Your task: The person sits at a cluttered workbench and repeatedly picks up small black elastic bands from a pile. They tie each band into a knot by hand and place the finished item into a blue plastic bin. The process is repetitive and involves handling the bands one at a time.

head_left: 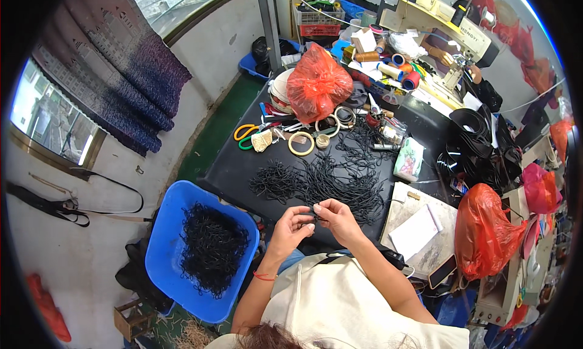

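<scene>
My left hand and my right hand meet over the near edge of a black table, fingertips pinching a thin black cord loop between them. Just beyond my hands lies a spread heap of black cord loops, with a smaller clump to its left. A blue plastic tub full of the same black loops stands on the floor to my left.
A red plastic bag, tape rolls, orange and green scissors and thread spools sit at the table's far side. A sewing machine stands at back right. Another red bag, a board with white paper and a phone lie to my right.
</scene>
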